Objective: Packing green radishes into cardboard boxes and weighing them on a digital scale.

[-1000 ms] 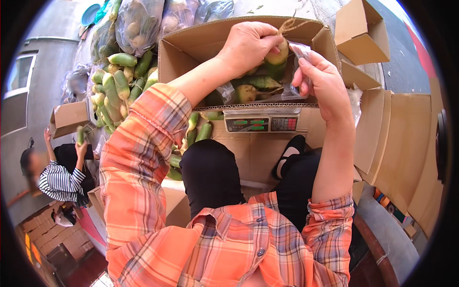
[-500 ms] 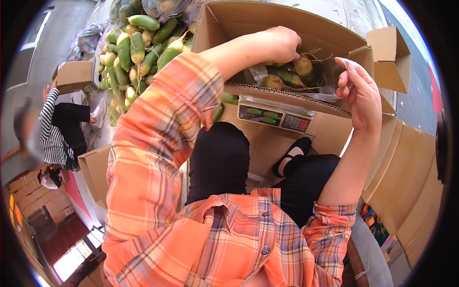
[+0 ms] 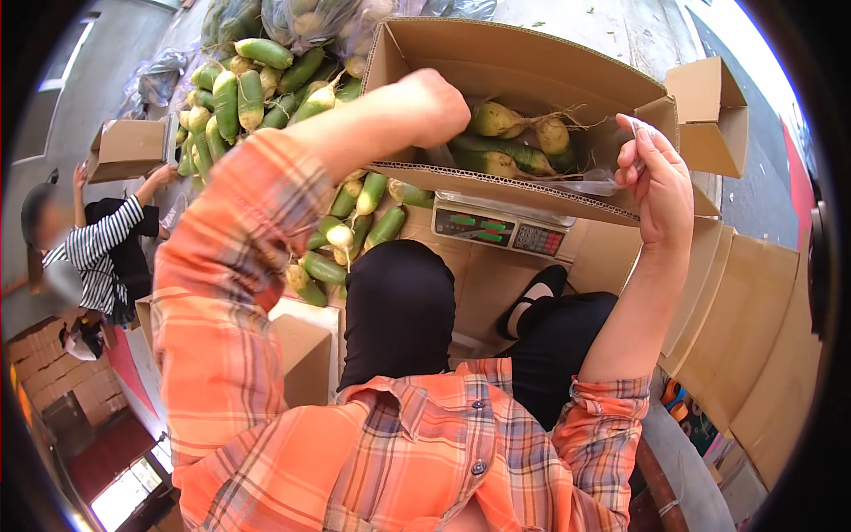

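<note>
A cardboard box [image 3: 523, 55] stands on a digital scale [image 3: 496, 226] in front of me. Inside it lie several green and cream radishes [image 3: 501, 120] with stringy roots, along with clear plastic film [image 3: 589, 187]. My left hand [image 3: 433, 108] hovers above the box's left end, its back toward me and its fingers curled under, mostly out of sight. At the box's right end, my right hand [image 3: 658, 173] is raised with thumb and forefinger pinched on what looks like the edge of the clear plastic bag.
A heap of green radishes [image 3: 226, 102] spreads on the left, with bagged ones [image 3: 301, 22] behind it. More radishes [image 3: 368, 195] lie by my knee. Flattened cardboard [image 3: 736, 328] leans at right. On the far left a person in a striped top [image 3: 106, 235] handles another box [image 3: 133, 149].
My left hand has come up out of the box and moved left, uncovering the radishes inside. My right hand keeps its pinch. The other person's arm has swung out toward their box.
</note>
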The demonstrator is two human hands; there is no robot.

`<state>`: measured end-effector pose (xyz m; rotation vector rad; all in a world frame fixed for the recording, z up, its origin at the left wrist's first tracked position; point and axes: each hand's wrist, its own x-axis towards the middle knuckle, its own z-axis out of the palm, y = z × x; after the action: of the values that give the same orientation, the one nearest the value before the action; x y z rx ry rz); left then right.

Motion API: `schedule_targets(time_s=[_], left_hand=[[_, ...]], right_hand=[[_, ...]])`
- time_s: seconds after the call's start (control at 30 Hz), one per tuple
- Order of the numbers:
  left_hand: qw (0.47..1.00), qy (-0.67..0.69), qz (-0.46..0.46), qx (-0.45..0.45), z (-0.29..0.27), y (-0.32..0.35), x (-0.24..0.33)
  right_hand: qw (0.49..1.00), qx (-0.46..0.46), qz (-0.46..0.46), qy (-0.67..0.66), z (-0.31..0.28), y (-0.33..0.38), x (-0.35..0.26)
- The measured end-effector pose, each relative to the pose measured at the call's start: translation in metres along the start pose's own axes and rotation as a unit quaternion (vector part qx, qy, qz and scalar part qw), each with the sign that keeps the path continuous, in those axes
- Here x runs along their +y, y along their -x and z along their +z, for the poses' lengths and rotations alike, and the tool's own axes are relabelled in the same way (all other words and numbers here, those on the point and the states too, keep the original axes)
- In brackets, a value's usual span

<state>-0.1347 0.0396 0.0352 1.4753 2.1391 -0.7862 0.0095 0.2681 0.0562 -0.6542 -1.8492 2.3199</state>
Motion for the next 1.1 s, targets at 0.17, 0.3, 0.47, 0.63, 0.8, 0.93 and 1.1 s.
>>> schedule_targets(time_s=[0.17,0.3,0.47,0.63,0.8,0.93,1.1], left_hand=[[0.987,0.090,-0.032,0.131,-0.026,0.052,-0.062],[0.966,0.099,0.015,0.238,-0.045,0.070,-0.055],[0.958,0.099,0.007,0.268,-0.015,0.075,-0.052],[0.953,0.160,-0.013,0.258,-0.004,0.095,-0.046],[0.737,0.258,-0.117,0.614,0.084,0.132,-0.045],[0.548,0.535,-0.398,0.505,0.205,0.177,0.016],[0.519,0.650,-0.480,0.280,0.364,0.153,0.124]], right_hand=[[0.995,-0.009,-0.043,-0.085,-0.013,-0.005,-0.008],[0.988,-0.028,-0.111,-0.104,-0.011,0.000,-0.017],[0.996,-0.047,-0.069,-0.028,0.001,0.004,-0.016],[0.998,-0.054,-0.040,0.006,-0.006,0.004,-0.010],[0.998,-0.051,-0.018,0.019,-0.003,0.012,-0.007],[0.997,-0.024,-0.031,0.067,0.000,0.015,-0.005],[0.992,0.023,-0.051,0.113,-0.001,0.012,0.001]])
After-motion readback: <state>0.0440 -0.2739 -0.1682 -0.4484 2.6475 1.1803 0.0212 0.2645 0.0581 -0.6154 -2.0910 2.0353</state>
